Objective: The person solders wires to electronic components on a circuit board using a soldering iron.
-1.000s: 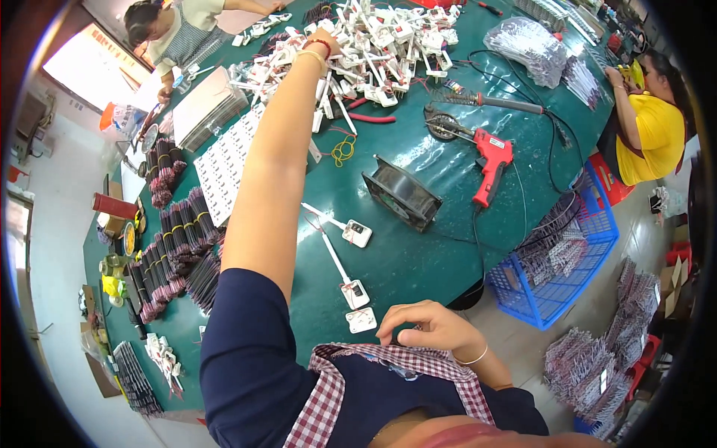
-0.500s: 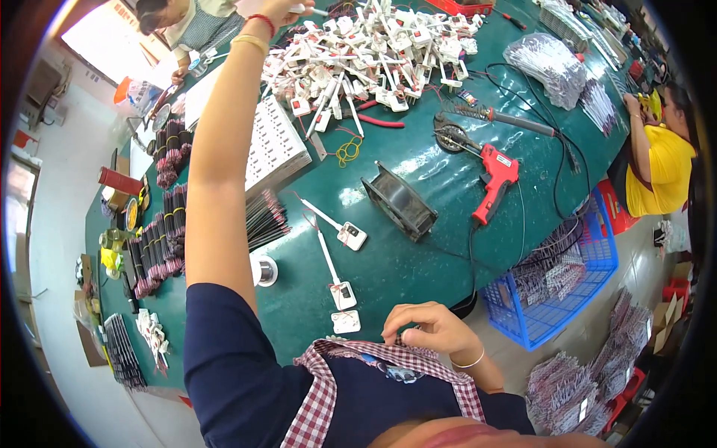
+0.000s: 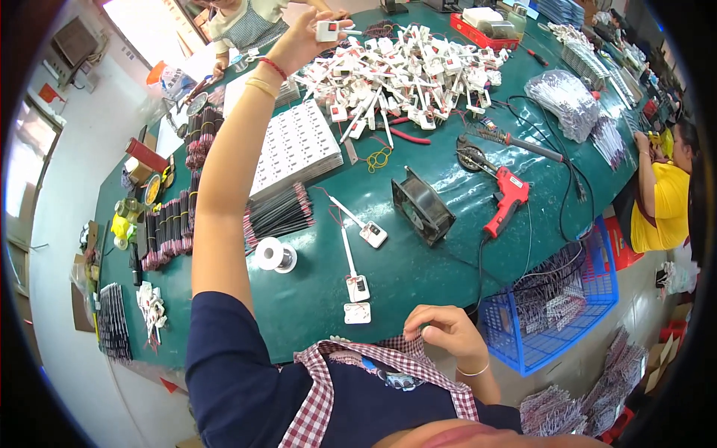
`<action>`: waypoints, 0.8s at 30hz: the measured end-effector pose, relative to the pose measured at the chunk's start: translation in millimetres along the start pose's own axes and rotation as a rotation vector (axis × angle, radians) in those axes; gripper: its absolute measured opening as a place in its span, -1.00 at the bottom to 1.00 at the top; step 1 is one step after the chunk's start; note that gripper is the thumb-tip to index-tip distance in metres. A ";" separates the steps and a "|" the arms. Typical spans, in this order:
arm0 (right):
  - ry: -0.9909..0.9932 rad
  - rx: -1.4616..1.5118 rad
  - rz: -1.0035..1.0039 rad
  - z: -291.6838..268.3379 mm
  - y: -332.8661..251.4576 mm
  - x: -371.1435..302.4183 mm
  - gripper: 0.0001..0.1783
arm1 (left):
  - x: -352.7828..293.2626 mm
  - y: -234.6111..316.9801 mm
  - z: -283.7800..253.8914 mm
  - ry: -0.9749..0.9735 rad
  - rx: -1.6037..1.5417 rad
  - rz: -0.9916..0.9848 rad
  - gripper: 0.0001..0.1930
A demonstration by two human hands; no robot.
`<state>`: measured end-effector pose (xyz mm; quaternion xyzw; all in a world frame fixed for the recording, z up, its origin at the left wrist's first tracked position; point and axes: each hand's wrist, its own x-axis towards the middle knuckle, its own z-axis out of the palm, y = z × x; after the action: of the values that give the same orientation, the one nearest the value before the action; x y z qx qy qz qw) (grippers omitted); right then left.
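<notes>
My left hand (image 3: 301, 41) is raised at the far side of the table, left of the heap. It is closed on a small white plastic box with a red part (image 3: 327, 31); a white stick juts out to its right. A heap of similar white pieces (image 3: 418, 71) lies beside it. My right hand (image 3: 448, 337) hovers by the near table edge, fingers loosely curled, thumb apart, nothing seen in it. Nearest to it lie a flat white plastic plate (image 3: 357, 313) and two white boxes on sticks, the closer box (image 3: 358, 288) and the farther box (image 3: 373, 234), with thin red wires.
A black fan (image 3: 423, 207), a red glue gun (image 3: 511, 196) and a soldering iron (image 3: 526, 146) with trailing cables lie to the right. Left are a solder spool (image 3: 275, 256), a white tray stack (image 3: 299, 145) and bundled black wires (image 3: 280, 213). A blue basket (image 3: 549, 351) stands below; co-workers sit beyond.
My left hand has drawn back from the far top edge, and the white box in it now shows. My right hand stays near the apron. The view has shifted, showing more of the far table.
</notes>
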<state>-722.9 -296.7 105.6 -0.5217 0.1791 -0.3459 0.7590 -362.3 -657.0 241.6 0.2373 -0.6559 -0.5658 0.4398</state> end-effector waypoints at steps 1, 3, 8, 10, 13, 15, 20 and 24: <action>-0.001 -0.005 -0.004 2.2 1.6 0.7 -0.81 | 2.8 -2.8 5.1 0.084 -0.121 -0.016 -0.40; -0.004 0.031 0.022 7.3 7.5 -0.9 -0.81 | 5.0 -12.9 15.6 0.216 -0.046 0.079 -0.31; 0.070 0.075 0.083 13.6 18.0 -7.6 -0.79 | -1.1 -33.9 33.1 0.273 0.303 0.259 -0.50; 0.110 0.037 0.109 13.6 18.7 -10.7 -0.78 | -8.5 -40.0 44.3 0.322 0.521 0.220 -0.42; 0.103 0.002 0.104 11.7 16.8 -9.4 -0.77 | -8.8 -42.3 49.5 0.382 1.159 0.529 -0.42; 0.106 -0.003 0.111 11.9 15.7 -6.2 -0.77 | -6.2 -49.7 44.5 0.424 1.189 0.535 -0.42; 0.103 0.002 0.091 12.9 14.0 5.2 -0.78 | -3.9 -64.9 21.0 0.461 1.256 0.499 -0.40; 0.066 -0.012 0.083 15.5 15.2 12.7 -0.78 | 3.9 -90.9 -4.3 0.566 1.406 0.397 -0.51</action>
<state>-699.1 -292.1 99.0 -0.5068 0.2275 -0.3300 0.7632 -377.6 -684.9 156.3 0.4736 -0.7532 0.1537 0.4298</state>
